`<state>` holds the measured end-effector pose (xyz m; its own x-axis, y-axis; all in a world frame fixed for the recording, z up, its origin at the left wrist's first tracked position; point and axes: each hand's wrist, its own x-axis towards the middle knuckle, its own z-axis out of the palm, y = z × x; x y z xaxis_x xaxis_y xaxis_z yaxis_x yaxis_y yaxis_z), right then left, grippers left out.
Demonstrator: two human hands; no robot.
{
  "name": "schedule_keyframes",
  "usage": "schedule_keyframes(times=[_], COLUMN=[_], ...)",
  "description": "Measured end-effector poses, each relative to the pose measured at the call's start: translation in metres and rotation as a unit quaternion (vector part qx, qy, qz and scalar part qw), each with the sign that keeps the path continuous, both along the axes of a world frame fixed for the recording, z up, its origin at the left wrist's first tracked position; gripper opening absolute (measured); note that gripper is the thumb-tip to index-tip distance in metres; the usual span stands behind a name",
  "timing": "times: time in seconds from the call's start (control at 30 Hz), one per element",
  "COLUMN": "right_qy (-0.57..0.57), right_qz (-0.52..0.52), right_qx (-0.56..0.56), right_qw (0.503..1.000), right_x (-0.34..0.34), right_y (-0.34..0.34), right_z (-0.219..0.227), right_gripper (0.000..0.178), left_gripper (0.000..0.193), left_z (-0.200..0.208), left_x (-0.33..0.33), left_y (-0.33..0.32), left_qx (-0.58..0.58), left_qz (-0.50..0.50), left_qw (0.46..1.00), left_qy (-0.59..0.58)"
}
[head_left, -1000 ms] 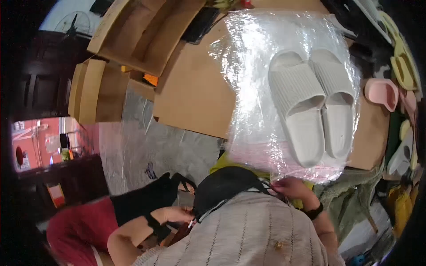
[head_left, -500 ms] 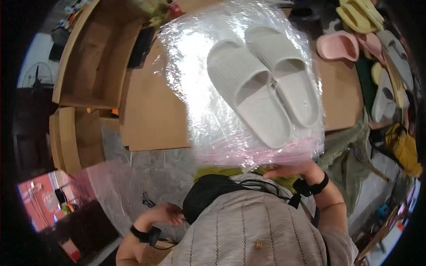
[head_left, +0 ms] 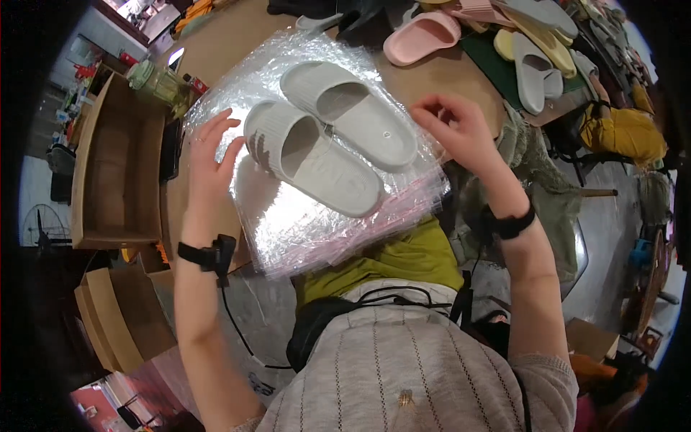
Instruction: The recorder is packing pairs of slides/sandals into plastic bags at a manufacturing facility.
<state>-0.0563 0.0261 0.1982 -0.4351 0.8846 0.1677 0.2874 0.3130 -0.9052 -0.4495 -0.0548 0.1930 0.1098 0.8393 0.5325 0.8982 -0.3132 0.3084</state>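
Note:
A pair of pale grey slide slippers (head_left: 324,169) lies on a stack of clear plastic bags (head_left: 266,241), toes up and to the left. A thin tie seems to join the two at their inner edges. My left hand (head_left: 211,147) is beside the toe of the left slipper, thumb and fingers apart, with nothing in it. To the right of the other slipper hovers my right hand (head_left: 461,133), its fingers loosely bent and no object visible between them. Pinkish strips run along the bags' near edge.
A cardboard box (head_left: 119,169) lies open at the left, near a glass jar (head_left: 155,79). Pink slippers (head_left: 423,37), with yellow and other grey ones, are heaped at the far right. Green-grey cloth (head_left: 533,169) hangs by the table's right edge.
Both hands have risen from near my waist to either side of the slippers. The right hand has left the bags' near edge. The view has shifted, so the slippers appear farther left.

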Motion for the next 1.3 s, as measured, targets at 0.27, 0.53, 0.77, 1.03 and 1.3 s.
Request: schedule_keyframes(times=[0.27,0.53,0.77,1.03,1.3], right_qy=[-0.078,-0.04,-0.037,-0.065,-0.067], right_qz=[-0.064,-0.067,-0.112,-0.141,-0.15], right_qx=[0.2,0.214,0.264,0.321,0.319], right_qw=[0.975,0.974,0.957,0.934,0.934], right_x=[0.004,-0.002,-0.004,0.004,-0.006], right_y=[0.06,0.07,0.06,0.065,0.058], right_z=[-0.103,-0.127,-0.121,-0.128,-0.127], right_gripper=[0.019,0.015,0.012,0.013,0.013], left_gripper=[0.041,0.045,0.037,0.034,0.031], left_z=[-0.082,-0.106,-0.107,-0.098,-0.099], left_x=[-0.008,-0.016,-0.009,0.01,0.0], left_y=[-0.045,-0.052,-0.053,-0.051,-0.059], left_qx=[-0.027,-0.035,-0.004,-0.023,-0.004], left_qz=[0.123,0.105,0.127,0.154,0.163], left_qw=[0.983,0.992,0.987,0.978,0.982], left_qy=[-0.134,-0.056,-0.097,-0.137,-0.095])
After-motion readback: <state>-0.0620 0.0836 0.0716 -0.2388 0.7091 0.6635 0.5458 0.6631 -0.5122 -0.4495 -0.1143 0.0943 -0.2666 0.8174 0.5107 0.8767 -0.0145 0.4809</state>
